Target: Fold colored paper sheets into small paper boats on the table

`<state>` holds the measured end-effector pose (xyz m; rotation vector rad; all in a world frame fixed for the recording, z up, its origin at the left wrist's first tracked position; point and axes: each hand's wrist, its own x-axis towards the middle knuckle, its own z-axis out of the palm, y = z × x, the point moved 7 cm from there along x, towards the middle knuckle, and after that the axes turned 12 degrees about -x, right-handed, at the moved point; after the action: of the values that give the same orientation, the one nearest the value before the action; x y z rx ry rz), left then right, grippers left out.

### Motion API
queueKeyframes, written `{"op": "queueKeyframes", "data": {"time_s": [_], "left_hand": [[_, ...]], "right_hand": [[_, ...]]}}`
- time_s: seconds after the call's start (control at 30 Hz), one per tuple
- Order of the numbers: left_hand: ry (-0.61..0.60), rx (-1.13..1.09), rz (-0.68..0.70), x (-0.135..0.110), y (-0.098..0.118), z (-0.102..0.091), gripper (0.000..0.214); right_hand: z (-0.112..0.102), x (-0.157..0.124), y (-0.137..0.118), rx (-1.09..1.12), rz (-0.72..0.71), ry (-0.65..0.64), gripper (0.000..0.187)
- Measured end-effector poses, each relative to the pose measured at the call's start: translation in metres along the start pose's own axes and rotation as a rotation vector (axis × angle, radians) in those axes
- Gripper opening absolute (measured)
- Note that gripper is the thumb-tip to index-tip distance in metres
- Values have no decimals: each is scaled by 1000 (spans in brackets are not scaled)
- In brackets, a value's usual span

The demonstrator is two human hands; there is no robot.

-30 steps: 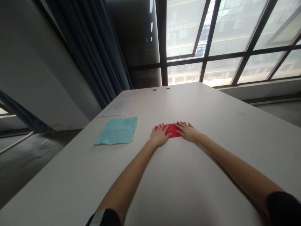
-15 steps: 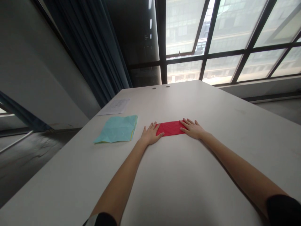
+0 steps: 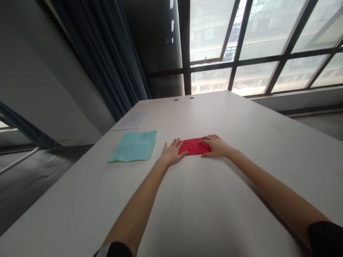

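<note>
A folded sheet of red paper lies flat on the white table as a long rectangle, with faint creases across it. My left hand rests on its left end, fingers spread and pressed down. Over the right end arches my right hand, its thumb at the near edge and its fingers at the far edge, apart from each other. Whether the right fingertips pinch the paper I cannot make out; the hand looks open above it. Both palms hide the short ends of the red paper.
Left of my hands lies a stack of light blue paper with a yellow edge showing beneath. A white printed sheet is farther back at the table's left edge. Two round dark spots mark the far end of the white table.
My right hand has lifted from flat and shifted slightly left, its fingers now curved and its thumb lower at the near edge. My left hand and the red paper have stayed put.
</note>
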<state>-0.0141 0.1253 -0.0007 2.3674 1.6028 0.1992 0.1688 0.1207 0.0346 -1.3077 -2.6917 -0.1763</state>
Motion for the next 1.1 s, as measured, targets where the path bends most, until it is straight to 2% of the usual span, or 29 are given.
{"op": "queueKeyframes", "data": {"time_s": [0.3,0.43,0.53,0.6,0.73,0.83,1.0,1.1], "left_hand": [[-24,-77,34,-2,2,-2,73],[44,-215,3,-2,-3,-7,66],[130,-349,-38,-1,-11,-12,62],[187,-419,-49,0,-15,-16,60],[230,-407,-61,0,-17,-18,59],[234,-353,-50,-1,-15,-18,67],[252,-291,9,-3,-11,-19,87],[255,-238,9,-2,-13,-15,90]], "right_hand": [[-7,3,-22,61,-139,-83,34],[-15,3,-26,-53,-97,-77,33],[-21,4,-23,-116,0,-54,37],[-26,5,-17,-81,96,-22,37],[-35,4,4,128,347,76,35],[-37,2,19,365,488,126,34],[-13,-6,42,919,717,97,30],[4,-12,58,977,799,84,29]]}}
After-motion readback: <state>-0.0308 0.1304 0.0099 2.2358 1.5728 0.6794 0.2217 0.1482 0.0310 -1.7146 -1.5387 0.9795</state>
